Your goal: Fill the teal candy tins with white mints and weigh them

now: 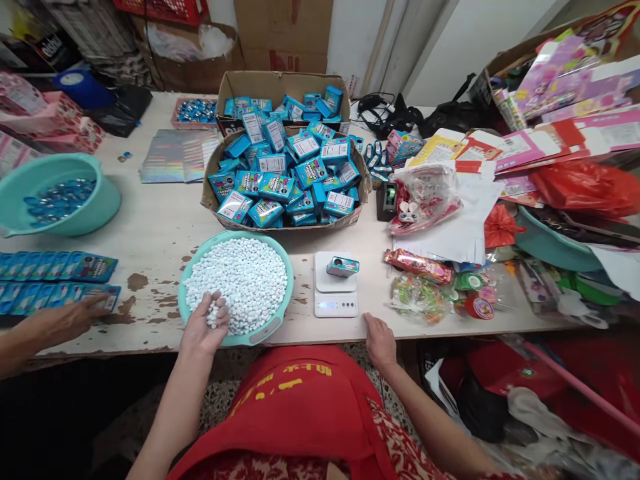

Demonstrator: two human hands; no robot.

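My left hand (204,327) is at the near side of a turquoise bowl (287,267) heaped with small white candies (245,280). Its fingers curl around several of the candies, palm up. On the table's front edge rests my right hand (381,337), fingers stretched out and holding nothing. Just left of it stands a white kitchen scale (336,307) with a lit display whose digits I cannot read. A small blue box (343,267) lies on the scale's plate, its open end facing me.
Cardboard boxes of blue packs (280,180) stand behind the bowl. At left are another turquoise bowl (95,207) of blue-wrapped pieces, rows of blue packs (55,267) and another person's hand (75,317). Wrapped sweets (420,267), a tape dispenser (387,200) and flat cartons (530,150) lie at right.
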